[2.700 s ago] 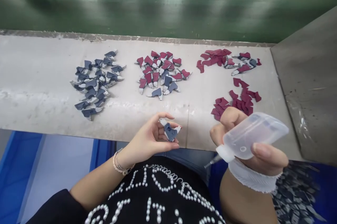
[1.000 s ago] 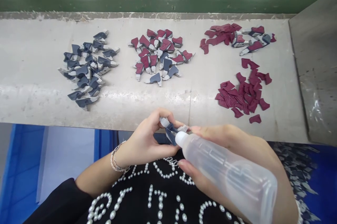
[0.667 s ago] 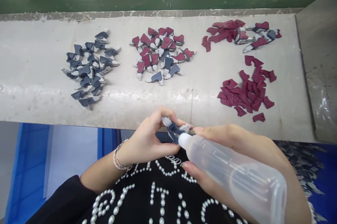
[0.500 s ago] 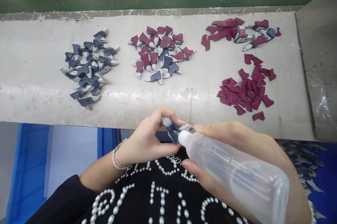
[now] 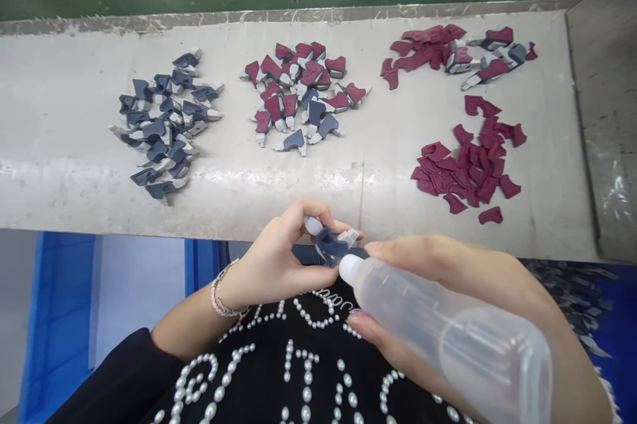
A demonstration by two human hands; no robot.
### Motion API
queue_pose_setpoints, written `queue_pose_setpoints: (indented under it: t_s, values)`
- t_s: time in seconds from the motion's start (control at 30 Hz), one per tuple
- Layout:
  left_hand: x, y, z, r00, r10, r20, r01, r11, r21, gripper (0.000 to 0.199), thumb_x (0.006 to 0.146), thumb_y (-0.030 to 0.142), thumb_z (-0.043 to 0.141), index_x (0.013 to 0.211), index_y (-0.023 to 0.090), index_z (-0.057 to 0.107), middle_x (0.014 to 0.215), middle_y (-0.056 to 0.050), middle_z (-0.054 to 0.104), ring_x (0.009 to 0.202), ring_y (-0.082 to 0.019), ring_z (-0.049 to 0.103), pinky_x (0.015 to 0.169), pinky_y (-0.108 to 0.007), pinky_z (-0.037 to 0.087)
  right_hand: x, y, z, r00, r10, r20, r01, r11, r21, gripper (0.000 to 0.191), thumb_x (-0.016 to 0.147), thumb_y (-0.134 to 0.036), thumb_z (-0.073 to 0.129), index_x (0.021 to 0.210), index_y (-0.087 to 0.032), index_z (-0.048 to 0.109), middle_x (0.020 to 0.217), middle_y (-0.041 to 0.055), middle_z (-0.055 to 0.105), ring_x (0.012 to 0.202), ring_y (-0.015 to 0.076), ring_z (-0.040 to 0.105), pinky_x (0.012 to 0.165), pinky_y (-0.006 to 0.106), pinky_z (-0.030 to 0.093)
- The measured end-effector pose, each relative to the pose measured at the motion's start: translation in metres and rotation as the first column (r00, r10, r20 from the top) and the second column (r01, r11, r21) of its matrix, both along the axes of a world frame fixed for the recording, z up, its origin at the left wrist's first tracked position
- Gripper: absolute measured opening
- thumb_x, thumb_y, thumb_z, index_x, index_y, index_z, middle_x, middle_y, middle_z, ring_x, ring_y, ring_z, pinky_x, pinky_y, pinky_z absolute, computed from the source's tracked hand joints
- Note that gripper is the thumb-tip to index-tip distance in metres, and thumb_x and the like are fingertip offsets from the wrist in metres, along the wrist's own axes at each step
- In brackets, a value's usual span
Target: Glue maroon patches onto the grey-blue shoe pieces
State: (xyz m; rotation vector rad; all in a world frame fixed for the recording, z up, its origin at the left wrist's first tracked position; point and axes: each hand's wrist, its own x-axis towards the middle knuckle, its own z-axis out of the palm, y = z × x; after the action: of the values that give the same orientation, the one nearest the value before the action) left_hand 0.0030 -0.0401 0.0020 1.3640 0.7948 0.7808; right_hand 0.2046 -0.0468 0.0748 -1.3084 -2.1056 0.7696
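Between the fingers and thumb of my left hand [image 5: 279,255] is a small grey-and-navy plastic part [image 5: 329,241], its hollow dark side facing up. My right hand [image 5: 448,271] is wrapped round a clear squeeze bottle [image 5: 448,334] with a white cap, tilted so the nozzle points at the part. The bottle is partly filled with clear liquid. The nozzle's fine tip is hard to make out against the dark part, so I cannot tell whether it touches. Both hands are over the near edge of the worktop [image 5: 279,202].
Navy-and-grey parts [image 5: 156,129] lie heaped at left. A middle heap [image 5: 313,72] mostly has maroon faces. Loose maroon pieces [image 5: 468,168] lie at right, with more maroon pieces [image 5: 428,46] behind. Blue bins [image 5: 57,318] stand below the worktop. A metal wall [image 5: 610,119] bounds the right end.
The bottle has drawn back slightly to the right and down from the part, baring more of its dark hollow. My left hand keeps nearly the same place.
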Motion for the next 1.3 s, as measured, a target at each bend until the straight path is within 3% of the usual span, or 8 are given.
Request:
queue_pose_setpoints:
  t_s: [0.13,0.37,0.6,0.77,1.0,1.13,1.3]
  values:
    - [-0.002,-0.001,0.001,1.0,0.012,-0.016,-0.012,1.0,-0.01,0.049,0.077,0.002,0.073,0.109,0.026,0.044,0.115,-0.007,0.074,0.103,-0.021,0.071,0.088,-0.033,0.059,0.001,0.0,-0.001,0.999,0.021,0.026,-0.021,1.0,-0.02,0.026,0.087,-0.045,0.065,0.078,-0.03,0.046,0.061,-0.0111,0.063,0.039,0.0101,0.058,0.048,0.022,0.056]
    - [-0.001,0.003,-0.001,0.999,-0.023,-0.044,0.025,0.998,0.052,0.053,0.072,0.001,0.076,0.109,0.025,0.046,0.112,-0.006,0.073,0.097,-0.016,0.071,0.083,-0.025,0.059,0.0,0.001,-0.001,0.997,-0.006,-0.075,0.003,0.999,-0.038,0.023,0.089,-0.044,0.066,0.081,-0.031,0.048,0.065,-0.0123,0.062,0.038,0.008,0.057,0.045,0.021,0.053]
    - [0.0,0.002,0.001,0.998,0.005,-0.063,-0.005,1.0,0.004,0.046,0.079,0.006,0.074,0.108,0.025,0.045,0.114,-0.009,0.074,0.104,-0.023,0.072,0.086,-0.035,0.06,0.007,-0.002,0.002,0.998,0.057,0.022,-0.054,0.988,-0.142,0.032,0.081,-0.042,0.075,0.075,-0.03,0.046,0.064,-0.01,0.065,0.043,0.0133,0.06,0.048,0.026,0.055]
    - [-0.001,0.004,0.002,0.996,-0.019,-0.092,0.023,0.999,0.042,0.049,0.075,0.002,0.074,0.108,0.024,0.045,0.111,-0.008,0.074,0.097,-0.021,0.072,0.081,-0.032,0.061,0.004,0.0,0.0,0.999,0.009,-0.046,-0.014,0.995,-0.102,0.027,0.083,-0.04,0.072,0.075,-0.03,0.048,0.06,-0.0113,0.062,0.036,0.012,0.054,0.042,0.025,0.053]
    - [-0.001,0.004,0.002,0.996,-0.018,-0.083,0.023,0.998,0.066,0.051,0.073,0.002,0.076,0.109,0.024,0.047,0.11,-0.006,0.073,0.096,-0.019,0.072,0.081,-0.029,0.061,-0.001,0.003,0.002,0.996,-0.004,-0.089,-0.006,0.993,-0.114,0.023,0.085,-0.036,0.073,0.08,-0.031,0.051,0.068,-0.0118,0.066,0.047,0.0103,0.063,0.055,0.018,0.058]
    - [-0.001,0.004,0.002,0.997,-0.021,-0.07,0.025,0.998,0.061,0.049,0.075,0.003,0.075,0.108,0.024,0.046,0.11,-0.007,0.074,0.097,-0.019,0.072,0.081,-0.03,0.06,0.002,0.0,0.001,0.998,0.025,-0.049,-0.029,0.997,-0.078,0.028,0.086,-0.041,0.071,0.078,-0.031,0.046,0.066,-0.011,0.066,0.047,0.0117,0.063,0.051,0.022,0.056]
    - [-0.002,0.003,0.003,0.993,0.021,-0.116,-0.019,1.0,0.022,0.045,0.078,0.008,0.076,0.106,0.025,0.045,0.111,-0.008,0.075,0.102,-0.024,0.073,0.083,-0.035,0.06,0.011,-0.004,0.003,0.996,0.093,0.008,-0.091,0.988,-0.124,0.035,0.08,-0.041,0.078,0.077,-0.031,0.045,0.067,-0.01,0.067,0.046,0.0134,0.062,0.047,0.026,0.054]
